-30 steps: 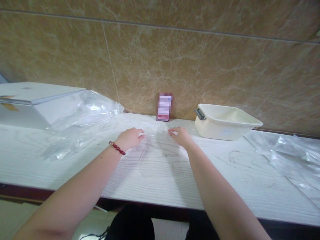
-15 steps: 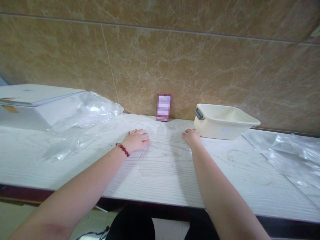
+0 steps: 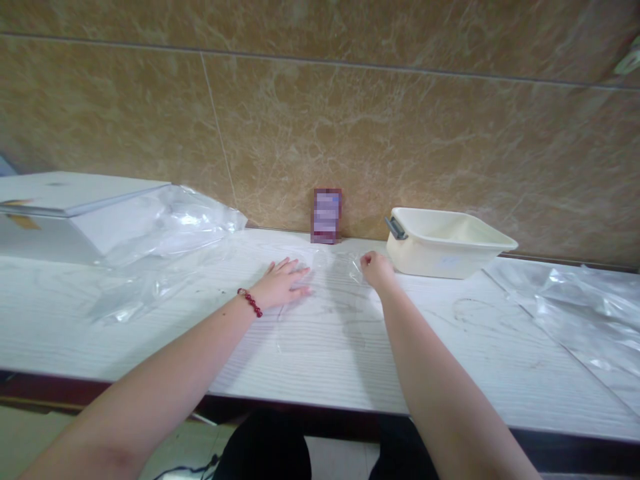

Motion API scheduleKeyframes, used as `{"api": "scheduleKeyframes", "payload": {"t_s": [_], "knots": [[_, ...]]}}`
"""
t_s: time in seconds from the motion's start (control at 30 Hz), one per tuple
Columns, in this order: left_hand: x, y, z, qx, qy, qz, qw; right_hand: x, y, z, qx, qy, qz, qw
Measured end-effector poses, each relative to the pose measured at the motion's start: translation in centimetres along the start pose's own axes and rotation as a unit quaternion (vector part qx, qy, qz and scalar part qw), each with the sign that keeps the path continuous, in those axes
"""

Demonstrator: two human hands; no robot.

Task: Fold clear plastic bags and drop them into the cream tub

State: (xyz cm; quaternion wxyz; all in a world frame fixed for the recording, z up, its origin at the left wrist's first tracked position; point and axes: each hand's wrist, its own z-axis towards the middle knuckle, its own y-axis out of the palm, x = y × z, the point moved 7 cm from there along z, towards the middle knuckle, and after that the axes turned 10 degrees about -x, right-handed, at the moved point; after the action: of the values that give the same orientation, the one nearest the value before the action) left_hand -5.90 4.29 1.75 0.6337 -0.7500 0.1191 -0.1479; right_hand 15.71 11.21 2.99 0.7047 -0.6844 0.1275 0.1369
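Observation:
A clear plastic bag (image 3: 320, 327) lies flat on the white wood-grain table in front of me, hard to make out against the surface. My left hand (image 3: 283, 283), with a red bead bracelet on its wrist, rests on the bag's left side, fingers spread. At the bag's upper right, my right hand (image 3: 377, 270) is closed in a pinch on the plastic, which is wrinkled and slightly raised beside the fingertips. That hand is just left of a cream plastic bin (image 3: 430, 260) with a grey handle clip.
On the left, a white box (image 3: 45, 233) stands beside crumpled clear plastic bags (image 3: 185, 220). More clear plastic sheeting (image 3: 590, 313) covers the table's right end. A blurred phone-like object (image 3: 326, 217) leans against the brown marbled wall (image 3: 350, 133).
My right hand has shifted slightly left and closed on the bag's edge, wrinkling the plastic. My left hand has slid a little to the right, still spread.

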Motion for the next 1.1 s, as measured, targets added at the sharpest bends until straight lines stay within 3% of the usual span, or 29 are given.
{"api": "scheduleKeyframes", "payload": {"t_s": [0.13,0.3,0.5,0.73,1.1], "knots": [[0.4,-0.1,0.0,0.003,0.028,-0.007,1.0,-0.9,0.3,-0.5,-0.049,-0.022,0.062,0.997],[0.6,-0.1,0.2,0.022,0.047,-0.002,0.999,-1.6,0.8,-1.0,-0.065,-0.059,0.07,0.994],[1.3,-0.3,0.3,0.05,0.093,-0.01,0.994,-3.0,0.7,-1.5,-0.033,-0.119,0.08,0.989],[1.1,-0.2,0.3,0.049,0.116,-0.026,0.992,-2.3,0.1,-1.1,0.021,-0.103,0.093,0.99],[1.4,-0.5,0.1,0.056,0.139,-0.054,0.987,-2.8,0.3,-1.1,0.007,-0.13,0.123,0.984]]}}
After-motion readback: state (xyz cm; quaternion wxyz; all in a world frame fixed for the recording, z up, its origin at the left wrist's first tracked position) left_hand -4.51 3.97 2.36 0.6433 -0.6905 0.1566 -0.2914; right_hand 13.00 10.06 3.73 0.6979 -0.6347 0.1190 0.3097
